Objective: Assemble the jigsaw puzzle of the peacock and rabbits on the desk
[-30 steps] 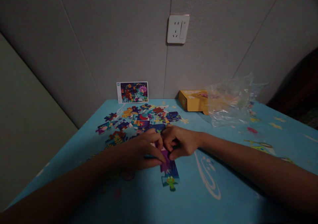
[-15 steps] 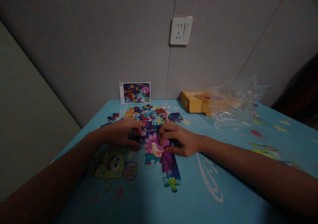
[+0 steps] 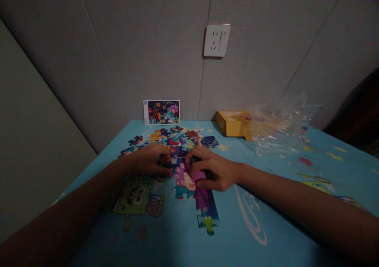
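Observation:
A partly joined jigsaw puzzle [image 3: 185, 182] lies flat on the table in front of me, showing a purple and pink creature and a green frog at its near end. My left hand [image 3: 152, 159] is at its left edge, fingers curled and thumb tip low by the pieces; what lies inside the curl is mostly hidden. From the right, my right hand [image 3: 213, 168] reaches over the purple part, its bent fingers and thumb gripping the puzzle pieces there. Beyond both hands spreads a heap of loose puzzle pieces [image 3: 173, 140].
A picture card [image 3: 162, 112] leans on the wall behind the pieces. To the right sit a yellow box [image 3: 233, 124] and a crumpled clear plastic bag [image 3: 276, 128]. The blue tablecloth [image 3: 142, 235] has printed cartoon figures. A wall socket [image 3: 216, 40] is above.
My left hand has shifted slightly right and its fingers have drawn closer to the puzzle. The right fingers have moved a little over the purple piece. The view has tilted slightly.

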